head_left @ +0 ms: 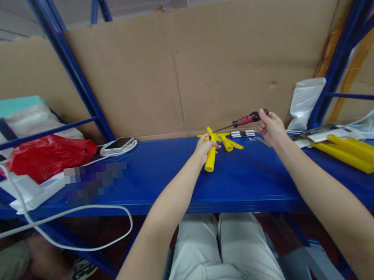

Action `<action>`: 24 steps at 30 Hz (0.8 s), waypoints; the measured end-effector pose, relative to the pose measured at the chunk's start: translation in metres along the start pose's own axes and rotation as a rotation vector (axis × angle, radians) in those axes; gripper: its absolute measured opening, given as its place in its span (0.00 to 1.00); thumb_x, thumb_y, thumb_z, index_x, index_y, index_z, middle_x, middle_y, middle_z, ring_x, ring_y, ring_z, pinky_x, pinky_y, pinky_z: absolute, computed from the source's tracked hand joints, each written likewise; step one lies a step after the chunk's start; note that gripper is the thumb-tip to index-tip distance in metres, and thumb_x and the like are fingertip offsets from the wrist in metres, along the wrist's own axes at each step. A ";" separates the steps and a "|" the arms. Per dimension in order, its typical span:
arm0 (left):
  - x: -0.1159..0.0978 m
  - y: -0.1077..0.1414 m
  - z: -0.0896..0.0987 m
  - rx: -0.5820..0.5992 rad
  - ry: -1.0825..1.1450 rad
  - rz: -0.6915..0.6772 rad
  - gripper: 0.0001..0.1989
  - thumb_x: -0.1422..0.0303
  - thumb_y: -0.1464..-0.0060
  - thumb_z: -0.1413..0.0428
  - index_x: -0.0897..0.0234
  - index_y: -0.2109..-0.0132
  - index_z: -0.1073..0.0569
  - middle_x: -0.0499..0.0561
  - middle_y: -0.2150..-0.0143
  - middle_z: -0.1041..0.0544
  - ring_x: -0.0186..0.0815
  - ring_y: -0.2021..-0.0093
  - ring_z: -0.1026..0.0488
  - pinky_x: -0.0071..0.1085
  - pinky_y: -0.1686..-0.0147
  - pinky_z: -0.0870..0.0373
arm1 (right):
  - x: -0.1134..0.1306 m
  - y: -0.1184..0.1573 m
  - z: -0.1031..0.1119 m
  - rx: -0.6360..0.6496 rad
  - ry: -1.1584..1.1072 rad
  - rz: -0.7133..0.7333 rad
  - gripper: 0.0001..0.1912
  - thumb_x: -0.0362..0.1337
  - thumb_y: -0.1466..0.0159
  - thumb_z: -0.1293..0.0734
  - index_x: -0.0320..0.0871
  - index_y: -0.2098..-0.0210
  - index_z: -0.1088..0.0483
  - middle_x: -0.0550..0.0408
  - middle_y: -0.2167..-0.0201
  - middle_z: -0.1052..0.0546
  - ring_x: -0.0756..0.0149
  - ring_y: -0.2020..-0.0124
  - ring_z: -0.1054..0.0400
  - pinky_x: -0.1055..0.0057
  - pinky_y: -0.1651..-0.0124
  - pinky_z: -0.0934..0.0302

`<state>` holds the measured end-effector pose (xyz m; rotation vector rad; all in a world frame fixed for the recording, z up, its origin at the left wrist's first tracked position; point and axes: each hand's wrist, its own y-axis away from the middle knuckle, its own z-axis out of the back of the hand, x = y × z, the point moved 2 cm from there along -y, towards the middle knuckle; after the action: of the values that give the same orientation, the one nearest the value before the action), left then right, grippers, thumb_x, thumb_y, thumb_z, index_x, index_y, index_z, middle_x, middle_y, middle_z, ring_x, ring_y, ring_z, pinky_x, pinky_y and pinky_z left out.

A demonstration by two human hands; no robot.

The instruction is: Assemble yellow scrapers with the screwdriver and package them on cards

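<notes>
Gripping a screwdriver (245,120): right hand (272,128) (left hand (204,149) holds yellow piece (210,160)).

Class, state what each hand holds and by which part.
Left hand: a yellow piece, near its middle. Right hand: a screwdriver, by the end of its handle.

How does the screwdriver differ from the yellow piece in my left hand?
The screwdriver is red and black with a thin shaft; the yellow piece is one colour and thicker than that shaft. The screwdriver runs sideways from your right hand, whereas the yellow piece slants toward you in your left hand. Both are held over the blue table.
</notes>
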<state>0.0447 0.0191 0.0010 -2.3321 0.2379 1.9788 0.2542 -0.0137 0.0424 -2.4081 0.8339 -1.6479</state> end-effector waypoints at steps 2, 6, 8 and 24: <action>0.000 0.001 -0.001 0.005 -0.006 -0.001 0.36 0.85 0.56 0.49 0.59 0.39 0.41 0.56 0.52 0.24 0.31 0.73 0.23 0.20 0.83 0.37 | -0.001 -0.001 0.000 -0.027 -0.006 0.003 0.27 0.48 0.52 0.24 0.46 0.77 0.48 0.71 0.90 0.46 0.79 0.88 0.50 0.81 0.85 0.51; -0.002 0.004 -0.003 0.014 -0.006 -0.011 0.36 0.85 0.57 0.49 0.59 0.40 0.41 0.56 0.53 0.24 0.31 0.74 0.24 0.20 0.83 0.37 | -0.002 -0.003 0.002 -0.087 -0.020 0.026 0.30 0.49 0.52 0.25 0.45 0.77 0.52 0.70 0.89 0.47 0.79 0.88 0.50 0.80 0.86 0.53; -0.003 0.005 -0.004 0.017 -0.005 -0.015 0.37 0.85 0.57 0.49 0.59 0.40 0.40 0.55 0.53 0.24 0.32 0.73 0.23 0.21 0.83 0.37 | -0.003 -0.004 0.003 -0.103 -0.027 0.046 0.32 0.50 0.51 0.25 0.45 0.77 0.55 0.70 0.89 0.49 0.79 0.88 0.51 0.80 0.86 0.53; 0.001 -0.004 0.002 -0.083 0.022 -0.064 0.36 0.84 0.58 0.47 0.57 0.41 0.39 0.53 0.57 0.24 0.30 0.74 0.25 0.21 0.80 0.35 | -0.012 0.004 -0.004 -0.042 0.088 -0.092 0.26 0.41 0.52 0.24 0.45 0.79 0.49 0.71 0.92 0.48 0.80 0.91 0.53 0.80 0.89 0.56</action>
<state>0.0433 0.0237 -0.0003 -2.3803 0.0836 1.9706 0.2462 -0.0106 0.0327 -2.4523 0.7887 -1.7990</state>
